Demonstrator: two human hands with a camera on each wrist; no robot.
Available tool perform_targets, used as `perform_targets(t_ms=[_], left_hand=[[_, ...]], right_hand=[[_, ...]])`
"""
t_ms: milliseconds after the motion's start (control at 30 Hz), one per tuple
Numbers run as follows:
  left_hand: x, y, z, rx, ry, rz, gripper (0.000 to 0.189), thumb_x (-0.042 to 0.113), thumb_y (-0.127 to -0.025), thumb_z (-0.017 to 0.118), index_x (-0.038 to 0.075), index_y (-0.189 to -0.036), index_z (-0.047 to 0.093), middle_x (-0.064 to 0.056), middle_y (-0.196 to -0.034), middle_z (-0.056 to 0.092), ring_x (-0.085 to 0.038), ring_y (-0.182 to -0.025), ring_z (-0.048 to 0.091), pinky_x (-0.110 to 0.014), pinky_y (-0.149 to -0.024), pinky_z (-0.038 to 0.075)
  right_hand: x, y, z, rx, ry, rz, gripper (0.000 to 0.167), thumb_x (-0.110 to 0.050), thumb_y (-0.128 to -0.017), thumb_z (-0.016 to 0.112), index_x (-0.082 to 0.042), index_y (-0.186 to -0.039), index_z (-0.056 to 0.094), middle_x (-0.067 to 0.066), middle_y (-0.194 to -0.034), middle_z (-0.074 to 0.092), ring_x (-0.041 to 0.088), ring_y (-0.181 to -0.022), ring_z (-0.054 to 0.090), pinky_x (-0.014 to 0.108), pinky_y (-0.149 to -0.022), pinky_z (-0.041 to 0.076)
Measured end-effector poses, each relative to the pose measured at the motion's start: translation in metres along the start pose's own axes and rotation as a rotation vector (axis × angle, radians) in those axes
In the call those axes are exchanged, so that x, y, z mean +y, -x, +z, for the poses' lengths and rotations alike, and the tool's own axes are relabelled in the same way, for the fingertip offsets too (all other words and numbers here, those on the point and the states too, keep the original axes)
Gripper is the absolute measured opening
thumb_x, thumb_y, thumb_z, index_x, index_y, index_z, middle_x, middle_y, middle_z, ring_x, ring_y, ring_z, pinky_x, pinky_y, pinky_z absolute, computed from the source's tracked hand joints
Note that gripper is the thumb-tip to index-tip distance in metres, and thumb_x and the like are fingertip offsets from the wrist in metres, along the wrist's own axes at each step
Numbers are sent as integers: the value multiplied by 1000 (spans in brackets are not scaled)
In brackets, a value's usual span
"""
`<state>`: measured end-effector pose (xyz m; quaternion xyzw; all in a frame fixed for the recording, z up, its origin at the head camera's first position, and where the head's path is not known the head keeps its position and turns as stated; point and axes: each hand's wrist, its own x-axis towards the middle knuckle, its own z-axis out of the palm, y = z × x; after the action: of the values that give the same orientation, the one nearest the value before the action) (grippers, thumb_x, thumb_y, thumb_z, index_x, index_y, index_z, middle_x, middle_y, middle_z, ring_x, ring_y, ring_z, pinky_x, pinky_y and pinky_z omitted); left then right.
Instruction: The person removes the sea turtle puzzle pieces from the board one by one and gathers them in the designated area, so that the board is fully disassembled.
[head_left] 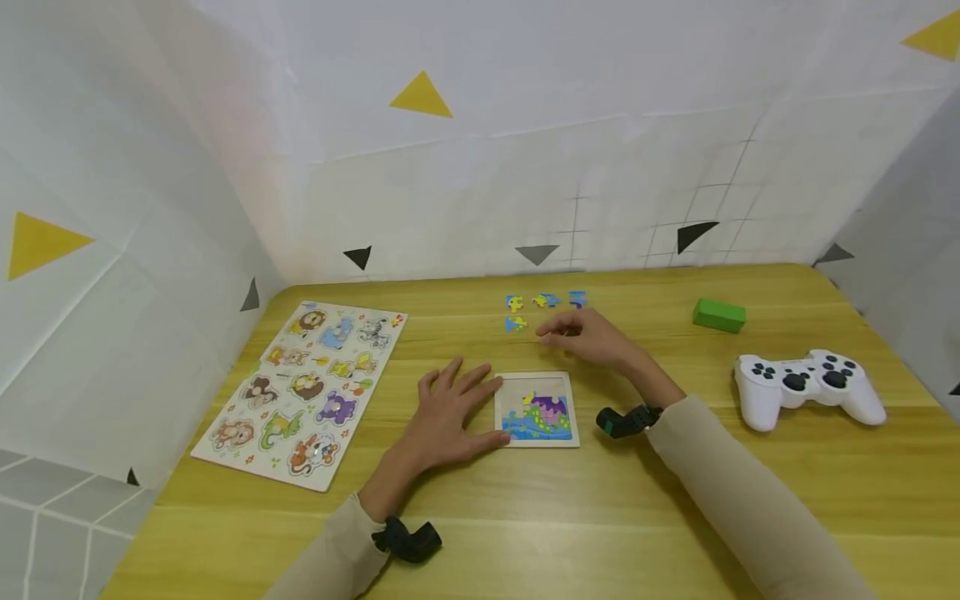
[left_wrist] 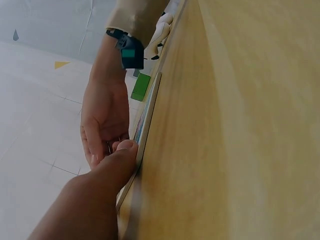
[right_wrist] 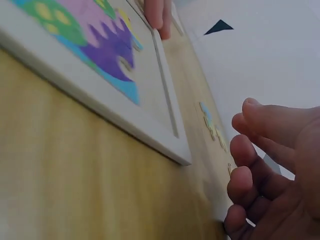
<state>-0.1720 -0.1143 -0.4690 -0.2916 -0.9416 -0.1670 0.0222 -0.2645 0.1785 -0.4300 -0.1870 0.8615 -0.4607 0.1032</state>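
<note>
A small jigsaw tray (head_left: 574, 417) with a pale frame lies on the table, its lower part filled with dinosaur picture pieces (head_left: 543, 421) and its upper part bare. My left hand (head_left: 450, 417) is spread at the tray's left side, thumb and fingertips touching the frame. Above the tray's far right corner hovers my right hand (head_left: 592, 337), fingers loosely bent; nothing shows between thumb and fingertips in the right wrist view. Several loose puzzle pieces lie beyond the tray, among them a blue-yellow piece (head_left: 515, 324) and a blue piece (head_left: 577, 298).
An animal puzzle board (head_left: 349, 433) lies on the left of the wooden table (head_left: 525, 533). Over on the right are a green block (head_left: 718, 315) and a white game controller (head_left: 813, 383). A white sheet (head_left: 450, 200) with triangles hangs behind the table.
</note>
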Motion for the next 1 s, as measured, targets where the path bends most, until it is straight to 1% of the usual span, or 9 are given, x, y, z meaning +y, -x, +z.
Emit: perform_targets(t_ms=[100, 200, 333, 533, 600, 700, 767, 867, 1000], left_hand=[[0, 1, 1, 6, 8, -1, 82, 76, -87, 56, 34, -156, 42, 4, -167, 34, -39, -158, 16, -63, -116, 15], [1, 1, 1, 7, 9, -2, 82, 76, -87, 56, 33, -156, 42, 4, -167, 34, -39, -158, 16, -63, -116, 15], [1, 1, 0, 14, 0, 1, 82, 76, -87, 56, 33, -156, 43, 4, -167, 34, -39, -157, 17, -63, -116, 16], [1, 1, 1, 15, 5, 2, 82, 75, -87, 56, 33, -155, 43, 3, -166, 34, -40, -157, 16, -64, -116, 15], [0, 1, 1, 10, 3, -1, 82, 76, -87, 56, 34, -156, 43, 4, -167, 34, -40, -158, 16, -63, -116, 15], [0, 1, 1, 10, -1, -4, 81, 75, -87, 56, 34, -156, 43, 4, -167, 34, -39, -158, 16, -63, -116, 15], [0, 1, 1, 16, -3, 1, 81, 75, -87, 56, 33, -155, 44, 3, -166, 35, -40, -157, 17, -63, -116, 16], [0, 1, -1, 20, -15, 9, 81, 75, -87, 56, 33, -155, 44, 3, -166, 35, -40, -157, 19, -63, -115, 18], [2, 1, -2, 26, -26, 23, 80, 75, -87, 57, 33, -155, 44, 2, -165, 37, -41, -156, 22, -64, -115, 20]], right_hand=[[-1, 9, 2, -3, -16, 2, 28, -27, -101, 65, -7, -118, 76, 12, -116, 75, 19, -89, 60, 25, -73, 49], [-1, 17, 4, 10, -24, 0, 26, -27, -100, 67, -8, -114, 78, 10, -112, 76, 18, -89, 62, 25, -73, 50], [-2, 26, 8, 3, 22, -69, 21, -24, -98, 69, -11, -110, 80, 5, -105, 76, 15, -84, 61, 24, -70, 50], [-7, 37, 16, -78, 96, -202, 17, -19, -95, 73, -14, -110, 79, 0, -101, 75, 14, -73, 56, 24, -64, 47], [-9, 40, 19, -111, 131, -229, 18, -18, -94, 74, -16, -112, 79, -1, -102, 74, 14, -77, 56, 26, -67, 48], [-13, 43, 23, -160, 196, -260, 22, -16, -94, 74, -17, -115, 78, -2, -107, 72, 14, -88, 59, 29, -76, 50], [-16, 45, 25, -179, 250, -286, 23, -15, -94, 73, -18, -117, 78, -1, -108, 71, 15, -94, 58, 31, -81, 49], [-19, 47, 28, -191, 314, -329, 26, -12, -93, 73, -18, -118, 77, 0, -107, 70, 17, -94, 57, 32, -81, 46], [-19, 50, 30, -185, 358, -391, 30, -5, -90, 74, -17, -118, 77, 3, -103, 70, 20, -95, 57, 32, -80, 42]])
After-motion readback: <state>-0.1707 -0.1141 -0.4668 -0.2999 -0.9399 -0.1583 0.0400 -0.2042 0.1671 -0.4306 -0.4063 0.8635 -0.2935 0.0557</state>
